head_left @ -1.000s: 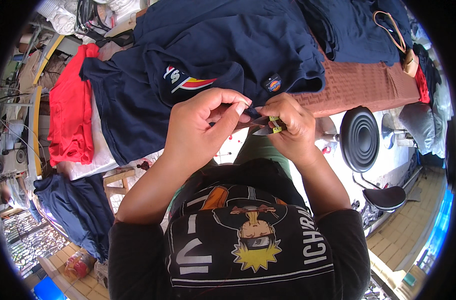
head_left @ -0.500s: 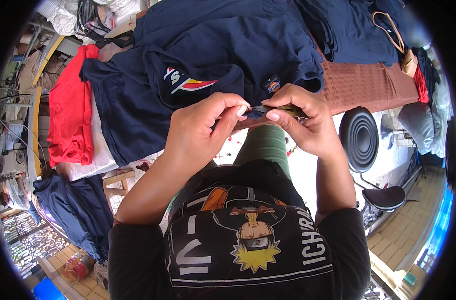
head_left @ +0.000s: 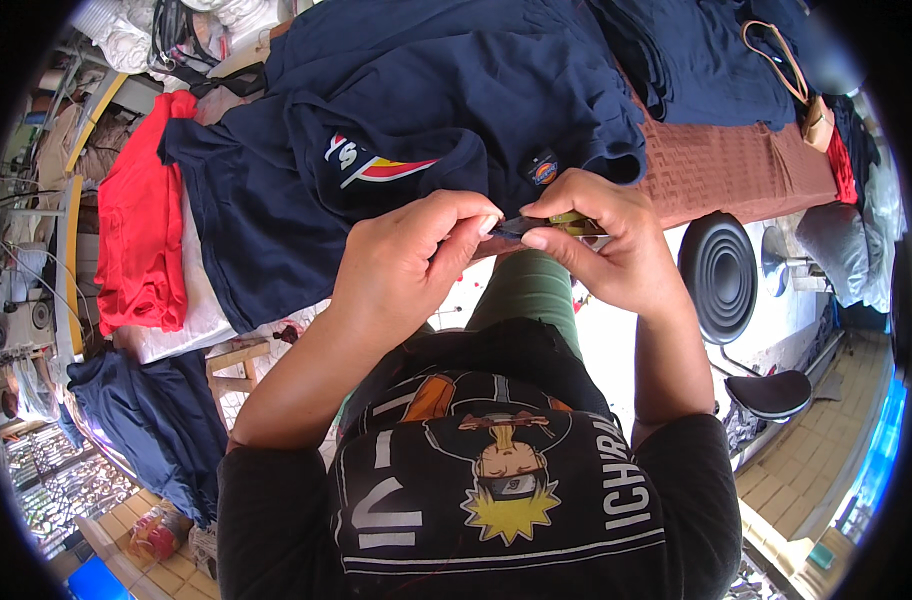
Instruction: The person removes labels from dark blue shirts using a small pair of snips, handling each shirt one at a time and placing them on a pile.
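Note:
My right hand (head_left: 616, 235) is closed on a pair of thread snips (head_left: 574, 224) with yellow-green handles. Their metal blades point left, toward the fingertips of my left hand (head_left: 416, 245). Thumb and forefinger of that hand pinch the edge of a navy T-shirt (head_left: 396, 110); any thread there is too small to make out. The shirt lies spread over the table, its white, red and yellow print (head_left: 386, 168) facing up. A small label (head_left: 544, 168) sits on the cloth just beyond the snips.
Folded navy garments (head_left: 696, 70) lie at the far right on a brown cloth-covered bench (head_left: 736, 165). A red garment (head_left: 146, 220) hangs at the left, with more navy cloth (head_left: 161, 420) below it. A round black stool seat (head_left: 718, 278) stands to the right.
The snips have turned slightly in my right hand, so the blades show more plainly. My left hand has shifted a little. The shirt stays nearly in place.

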Demonstrator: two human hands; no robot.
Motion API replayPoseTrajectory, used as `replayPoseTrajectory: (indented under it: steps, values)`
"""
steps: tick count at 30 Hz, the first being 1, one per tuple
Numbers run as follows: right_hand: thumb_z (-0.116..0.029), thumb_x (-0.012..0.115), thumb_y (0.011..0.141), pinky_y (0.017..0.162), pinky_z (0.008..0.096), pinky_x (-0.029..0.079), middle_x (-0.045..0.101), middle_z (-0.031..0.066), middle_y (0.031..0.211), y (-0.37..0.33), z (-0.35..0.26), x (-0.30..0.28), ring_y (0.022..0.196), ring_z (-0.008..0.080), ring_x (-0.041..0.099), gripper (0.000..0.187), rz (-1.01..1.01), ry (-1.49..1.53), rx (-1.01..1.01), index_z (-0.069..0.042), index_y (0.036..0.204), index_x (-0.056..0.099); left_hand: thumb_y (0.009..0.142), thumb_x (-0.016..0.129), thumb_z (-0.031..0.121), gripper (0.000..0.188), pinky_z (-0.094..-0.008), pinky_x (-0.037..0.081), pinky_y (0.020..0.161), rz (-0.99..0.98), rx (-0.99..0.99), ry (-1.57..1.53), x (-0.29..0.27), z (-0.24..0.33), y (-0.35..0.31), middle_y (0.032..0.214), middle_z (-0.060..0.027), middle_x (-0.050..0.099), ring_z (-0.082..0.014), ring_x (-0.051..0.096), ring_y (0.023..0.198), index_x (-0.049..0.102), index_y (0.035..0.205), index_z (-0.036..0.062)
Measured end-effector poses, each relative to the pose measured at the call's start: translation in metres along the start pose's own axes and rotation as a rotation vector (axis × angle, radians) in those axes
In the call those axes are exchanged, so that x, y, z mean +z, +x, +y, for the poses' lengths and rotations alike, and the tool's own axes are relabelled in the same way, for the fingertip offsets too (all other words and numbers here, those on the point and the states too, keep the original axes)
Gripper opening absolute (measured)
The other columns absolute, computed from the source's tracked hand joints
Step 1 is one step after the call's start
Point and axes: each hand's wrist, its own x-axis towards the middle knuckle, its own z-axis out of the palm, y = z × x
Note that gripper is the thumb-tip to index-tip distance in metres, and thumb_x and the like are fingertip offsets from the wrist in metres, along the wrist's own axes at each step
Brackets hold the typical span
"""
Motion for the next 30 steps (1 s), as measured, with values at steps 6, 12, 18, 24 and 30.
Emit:
replayPoseTrajectory:
  steps: [6, 12, 18, 24, 30]
  values:
    - [-0.002, 0.071, 0.083, 0.064, 0.0204, 0.045, 0.061, 0.0037, 0.081, -0.012, 0.018, 0.003, 0.071, 0.0069, 0.058, 0.011, 0.038, 0.133, 0.112, 0.002, 0.091, 0.064, 0.089, 0.064, 0.001, 0.009, -0.0218, 0.052, 0.069, 0.039, 0.015, 0.004, 0.003, -0.002, 0.0, 0.086, -0.0075, 0.071, -0.0098, 0.068, 0.078, 0.067, 0.097, -0.0005]
    - [-0.004, 0.073, 0.081, 0.058, 0.0237, 0.044, 0.061, 0.0052, 0.075, -0.006, 0.01, 0.006, 0.064, 0.0101, 0.058, 0.013, 0.074, 0.106, 0.014, 0.002, 0.089, 0.064, 0.088, 0.065, 0.002, 0.009, -0.0217, 0.052, 0.067, 0.03, 0.02, 0.045, 0.002, 0.0, 0.0, 0.084, -0.007, 0.071, -0.0087, 0.067, 0.075, 0.068, 0.097, 0.0]
    - [-0.006, 0.074, 0.08, 0.058, 0.0249, 0.046, 0.062, 0.0065, 0.076, -0.002, 0.005, 0.004, 0.065, 0.0135, 0.062, 0.014, 0.026, 0.042, 0.01, 0.0, 0.089, 0.065, 0.088, 0.065, 0.002, 0.009, -0.0215, 0.052, 0.065, 0.027, 0.036, 0.05, 0.003, 0.0, 0.0, 0.083, -0.0067, 0.071, -0.0082, 0.067, 0.073, 0.068, 0.097, 0.0005]
    - [-0.01, 0.075, 0.081, 0.056, 0.0244, 0.045, 0.06, 0.0031, 0.071, -0.004, 0.006, 0.006, 0.063, 0.0109, 0.059, 0.016, 0.045, 0.049, 0.043, 0.0, 0.087, 0.065, 0.09, 0.063, 0.002, 0.009, -0.022, 0.053, 0.07, 0.049, 0.038, 0.024, 0.004, -0.003, 0.001, 0.087, -0.0081, 0.071, -0.0099, 0.068, 0.079, 0.067, 0.097, -0.0005]
    - [-0.024, 0.073, 0.086, 0.047, 0.0199, 0.034, 0.053, -0.0039, 0.062, -0.014, 0.024, 0.017, 0.054, 0.0034, 0.046, 0.021, 0.066, 0.646, 0.502, -0.005, 0.082, 0.065, 0.09, 0.061, 0.001, 0.01, -0.0234, 0.054, 0.072, 0.134, 0.045, -0.072, 0.008, -0.006, 0.0, 0.092, -0.0119, 0.071, -0.0136, 0.069, 0.081, 0.066, 0.098, -0.0023]
